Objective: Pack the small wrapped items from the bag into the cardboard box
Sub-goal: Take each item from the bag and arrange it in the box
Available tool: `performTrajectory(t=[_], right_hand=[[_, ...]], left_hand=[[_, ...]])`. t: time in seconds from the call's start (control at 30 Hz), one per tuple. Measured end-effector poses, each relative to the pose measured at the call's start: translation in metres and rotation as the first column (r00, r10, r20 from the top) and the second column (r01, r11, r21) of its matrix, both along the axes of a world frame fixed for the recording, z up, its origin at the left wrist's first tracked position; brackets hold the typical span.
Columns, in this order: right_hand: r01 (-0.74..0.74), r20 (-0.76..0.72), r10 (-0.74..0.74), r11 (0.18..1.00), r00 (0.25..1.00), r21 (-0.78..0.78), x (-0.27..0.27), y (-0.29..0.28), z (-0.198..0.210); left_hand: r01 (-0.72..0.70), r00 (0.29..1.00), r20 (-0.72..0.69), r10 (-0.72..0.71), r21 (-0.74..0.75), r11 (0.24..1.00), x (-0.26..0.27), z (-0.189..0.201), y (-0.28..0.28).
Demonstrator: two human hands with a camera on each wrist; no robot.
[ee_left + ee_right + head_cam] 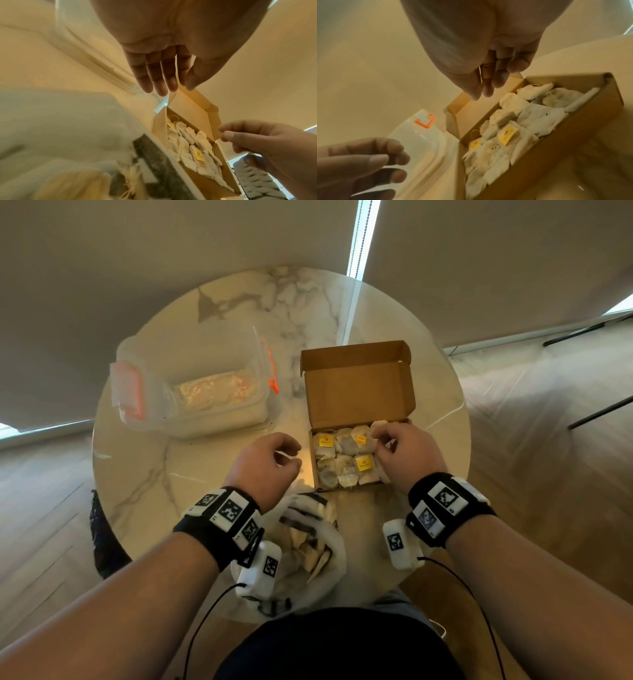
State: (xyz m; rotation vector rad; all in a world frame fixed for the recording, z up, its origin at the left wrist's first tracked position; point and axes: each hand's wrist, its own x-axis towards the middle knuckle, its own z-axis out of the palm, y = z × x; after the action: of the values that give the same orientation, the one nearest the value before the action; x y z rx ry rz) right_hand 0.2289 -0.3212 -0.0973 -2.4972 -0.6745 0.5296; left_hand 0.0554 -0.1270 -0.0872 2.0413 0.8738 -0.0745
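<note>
Head view shows light, limp tea bags filling the cardboard box, best pinched by a corner, right hand fingering one at the far row, left hand loosely curled, holding nothing.

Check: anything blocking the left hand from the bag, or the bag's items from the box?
Nothing visible. The left hand hovers empty above the open bag, and the cardboard box has its lid up; only the right hand sits over its right end.

Dim warm light, blurred wrist views, fisheye edges
</note>
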Motion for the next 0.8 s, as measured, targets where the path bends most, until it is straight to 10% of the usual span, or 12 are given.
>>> performTrajectory(t=[0.4,0.8], right_hand=[[-0.413,-0.152,0.408,0.911,0.9,-0.001,-0.1,-0.041,0.007],[-0.68,-0.11,0.685,0.665,0.72,-0.309,-0.159,-0.041,0.006]], left_hand=[[-0.093,0.959,-0.254,0.129,0.151,0.984,-0.136,-0.004,-0.059],[-0.23,0.899,-0.342,0.273,0.163,0.959,-0.148,0.004,-0.096]])
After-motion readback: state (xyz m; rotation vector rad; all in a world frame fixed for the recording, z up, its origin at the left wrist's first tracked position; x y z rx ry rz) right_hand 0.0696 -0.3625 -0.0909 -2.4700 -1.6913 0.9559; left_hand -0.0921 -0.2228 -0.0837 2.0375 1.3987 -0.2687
